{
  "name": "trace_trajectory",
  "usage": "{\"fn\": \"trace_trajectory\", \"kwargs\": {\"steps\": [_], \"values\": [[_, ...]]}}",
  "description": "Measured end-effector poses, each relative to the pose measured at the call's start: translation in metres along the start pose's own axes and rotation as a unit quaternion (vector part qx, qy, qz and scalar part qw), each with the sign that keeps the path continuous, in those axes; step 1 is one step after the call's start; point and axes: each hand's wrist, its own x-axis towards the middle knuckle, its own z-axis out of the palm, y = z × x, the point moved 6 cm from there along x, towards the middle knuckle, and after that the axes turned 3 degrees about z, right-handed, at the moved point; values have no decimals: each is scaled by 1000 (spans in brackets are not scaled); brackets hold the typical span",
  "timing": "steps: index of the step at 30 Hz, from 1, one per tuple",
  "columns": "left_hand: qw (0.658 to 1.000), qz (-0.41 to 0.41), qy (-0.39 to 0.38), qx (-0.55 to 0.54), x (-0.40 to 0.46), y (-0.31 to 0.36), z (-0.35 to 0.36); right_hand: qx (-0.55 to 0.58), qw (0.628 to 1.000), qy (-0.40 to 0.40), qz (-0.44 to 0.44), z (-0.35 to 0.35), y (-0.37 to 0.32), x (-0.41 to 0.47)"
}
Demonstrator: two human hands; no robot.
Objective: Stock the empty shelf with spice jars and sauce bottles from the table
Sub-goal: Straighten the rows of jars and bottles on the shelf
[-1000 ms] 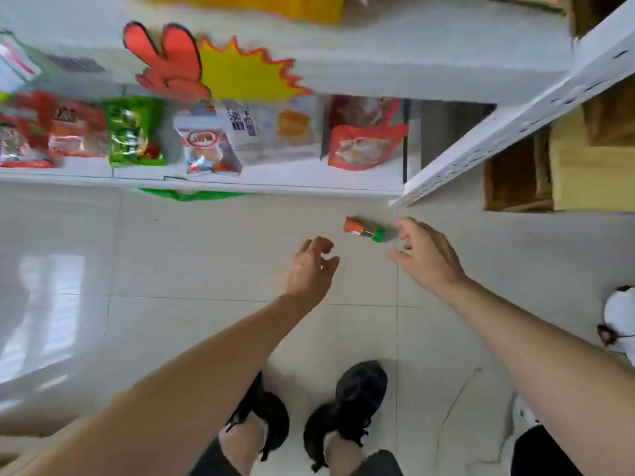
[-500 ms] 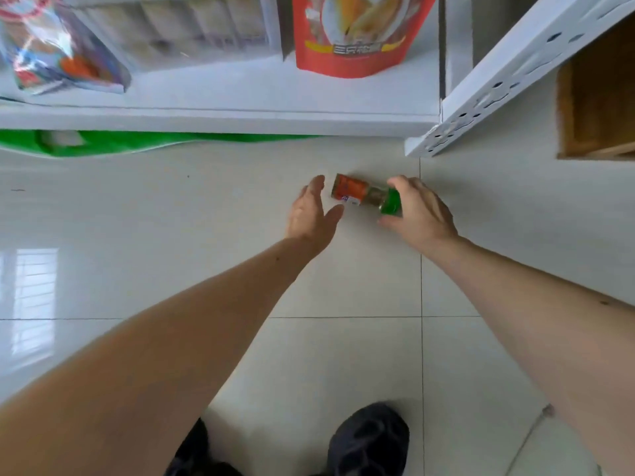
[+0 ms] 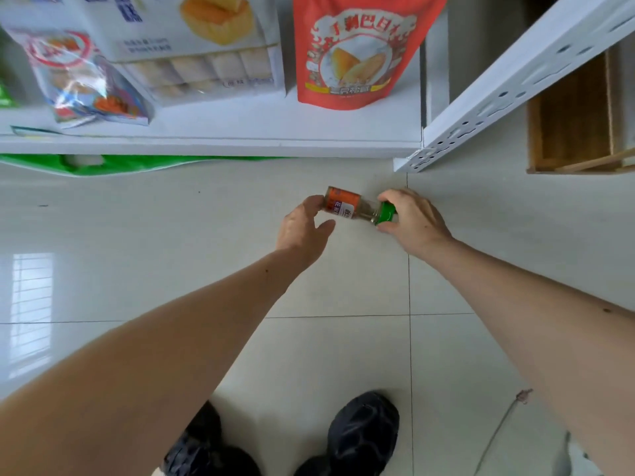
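Note:
A small glass spice jar (image 3: 350, 208) with an orange label and a green cap lies on its side, low over the tiled floor in front of the white shelf (image 3: 213, 144). My right hand (image 3: 414, 219) grips its green cap end, fingers curled round it. My left hand (image 3: 302, 228) touches the jar's bottom end with its fingertips, and its thumb is spread apart below the jar. Whether the jar rests on the floor or is lifted just off it is unclear.
The bottom shelf holds a red pouch (image 3: 357, 49), a cake box (image 3: 202, 46) and a snack bag (image 3: 82, 80). A perforated white upright (image 3: 508, 84) slants at right, beside a wooden crate (image 3: 574, 118). A green bag (image 3: 144, 163) lies under the shelf. My black shoes (image 3: 360, 434) are below.
The view has dropped closer to the floor. My right hand has closed round the jar's green cap and my left hand has come up against its other end.

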Motion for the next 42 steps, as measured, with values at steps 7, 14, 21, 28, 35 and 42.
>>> {"fn": "trace_trajectory", "kwargs": {"steps": [7,14,21,28,35,42], "values": [[1000,-16,4,-25,-80,70,-90,9,998,-50,-42,-99,-67,-77],[999,-19,26,-8,-165,154,-203,48,996,-49,-62,-220,-152,-157],[993,-33,59,-99,-274,212,-315,51,991,-44,-114,-329,-251,-252],[986,-30,106,-123,-362,249,-407,31,984,-43,-167,-412,-342,-330],[978,11,157,-140,-425,289,-496,71,982,-15,-177,-479,-421,-380],[971,77,170,-147,-451,324,-571,67,967,78,-235,-546,-488,-418]]}}
